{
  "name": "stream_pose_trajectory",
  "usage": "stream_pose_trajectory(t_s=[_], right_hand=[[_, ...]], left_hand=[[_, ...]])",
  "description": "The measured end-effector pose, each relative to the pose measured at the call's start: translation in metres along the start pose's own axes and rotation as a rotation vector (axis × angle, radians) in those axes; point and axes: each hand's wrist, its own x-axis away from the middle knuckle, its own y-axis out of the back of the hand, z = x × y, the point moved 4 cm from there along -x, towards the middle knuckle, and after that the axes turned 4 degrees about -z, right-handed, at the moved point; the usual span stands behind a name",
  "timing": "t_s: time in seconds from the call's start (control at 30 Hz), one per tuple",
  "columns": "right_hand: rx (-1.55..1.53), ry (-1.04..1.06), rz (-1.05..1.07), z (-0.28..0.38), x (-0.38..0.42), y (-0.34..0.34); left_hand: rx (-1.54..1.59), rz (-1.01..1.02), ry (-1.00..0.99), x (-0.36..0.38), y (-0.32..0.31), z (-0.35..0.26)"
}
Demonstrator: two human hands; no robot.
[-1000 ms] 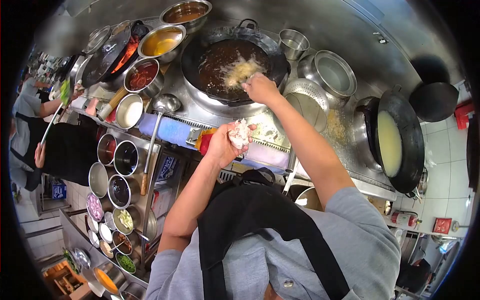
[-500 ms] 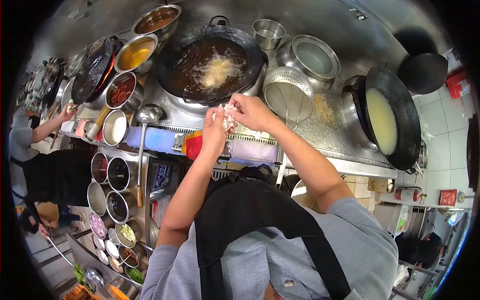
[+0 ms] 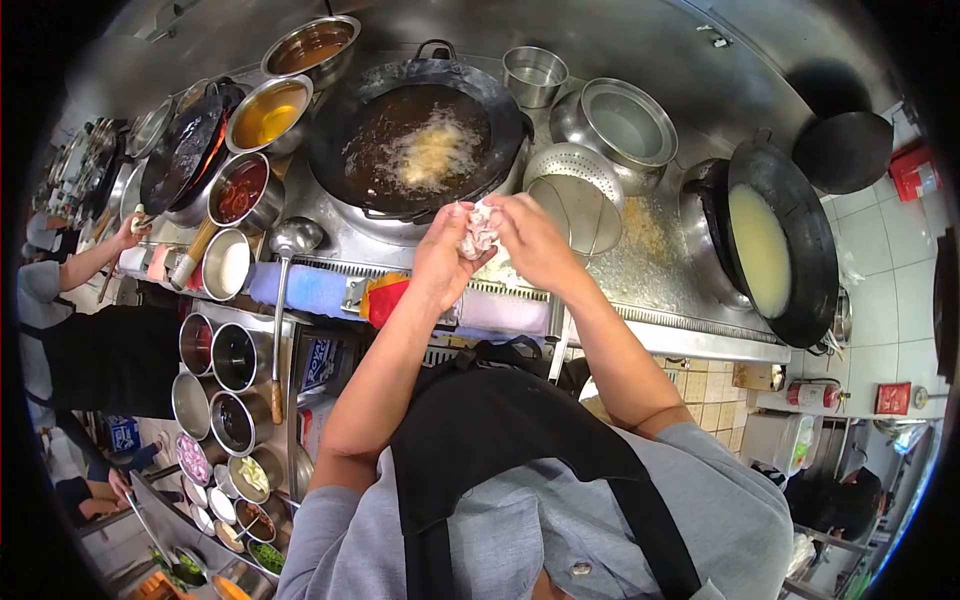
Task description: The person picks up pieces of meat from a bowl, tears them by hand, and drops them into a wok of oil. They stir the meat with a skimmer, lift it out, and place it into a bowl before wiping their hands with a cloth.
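Observation:
Between my hands is a pale pinkish, white-coated lump [image 3: 481,231] that looks like floured raw meat. My left hand [image 3: 443,256] cups it from the left, fingers curled round it. My right hand [image 3: 537,243] grips its right side with bent fingers. Both hands are just in front of the near rim of a big black wok [image 3: 335,170]. Dark oil bubbles inside the wok around a golden frying piece [image 3: 430,158]. To the right of my hands, a wire skimmer [image 3: 572,215] lies over a perforated metal strainer [image 3: 578,165].
Metal bowls of yellow liquid [image 3: 268,115] and red sauce [image 3: 238,190] stand left of the wok, near a ladle [image 3: 296,236]. A second wok [image 3: 815,225] with cloudy liquid sits at right. At left, a co-worker's hand [image 3: 130,232] extends over the counter.
The lump between my hands is turned and more gathered, and my right hand has shifted slightly right and down. At lower left, another person's ladle has moved.

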Motion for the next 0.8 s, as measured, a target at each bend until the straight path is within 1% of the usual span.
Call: stream_pose_trajectory(t_s=[0.07,0.1,0.13,0.2,0.23,0.27,0.33,0.37,0.4,0.47,0.5,0.53,0.6,0.63,0.67,0.73,0.77,0.8], right_hand=[[0.228,0.003,0.113,0.013,0.006,-0.006],[0.246,0.051,0.064,0.004,0.005,-0.009],[0.248,0.052,0.066,0.003,0.002,-0.008],[0.259,-0.071,0.065,-0.004,-0.002,-0.004],[0.216,-0.035,-0.056,-0.005,-0.005,0.0],[0.22,-0.029,-0.053,-0.007,-0.009,0.002],[0.127,-0.104,-0.151,-0.016,-0.015,0.011],[0.07,-0.157,-0.139,-0.027,-0.019,0.012],[0.073,-0.156,-0.138,-0.03,-0.02,0.016],[-0.645,-0.436,0.068,-0.041,-0.025,0.014],[-0.824,-0.457,0.133,-0.035,-0.024,0.012],[-0.816,-0.452,0.141,-0.029,-0.022,0.011],[-1.198,-0.546,0.118,-0.014,-0.023,0.006],[-1.202,-0.463,0.209,-0.02,-0.023,0.004],[-1.134,-0.621,0.15,-0.036,-0.021,-0.001],[-0.782,-0.698,0.162,-0.048,-0.018,-0.013],[-0.79,-0.623,0.187,-0.051,-0.016,-0.022],[-0.831,-0.572,0.247,-0.054,-0.013,-0.03]], left_hand=[[-0.22,-0.016,-0.125,0.001,-0.004,-0.002],[-0.362,0.034,-0.218,-0.012,0.005,0.003],[-0.359,0.034,-0.219,-0.017,0.01,0.003],[-0.845,-0.025,-0.478,-0.013,0.009,-0.008],[-0.627,-0.022,-0.343,-0.006,0.005,-0.006],[-0.621,-0.022,-0.348,-0.002,0.0,-0.005],[-0.362,-0.04,-0.313,0.003,-0.003,-0.004],[-0.339,-0.025,-0.286,0.005,-0.003,-0.007],[-0.336,-0.023,-0.286,0.006,0.0,-0.01],[-0.29,0.03,-0.184,0.005,0.004,-0.012],[-0.273,0.039,-0.191,0.004,0.004,-0.013],[-0.265,0.041,-0.201,0.004,0.005,-0.014],[-0.245,0.128,-0.225,0.003,0.0,-0.021],[-0.286,0.108,-0.228,0.003,-0.003,-0.025],[-0.276,0.105,-0.251,0.0,-0.005,-0.03],[-0.529,0.233,-0.344,0.0,-0.013,-0.039],[-0.626,0.238,-0.4,-0.003,-0.015,-0.044],[-0.62,0.227,-0.417,-0.004,-0.017,-0.049]])
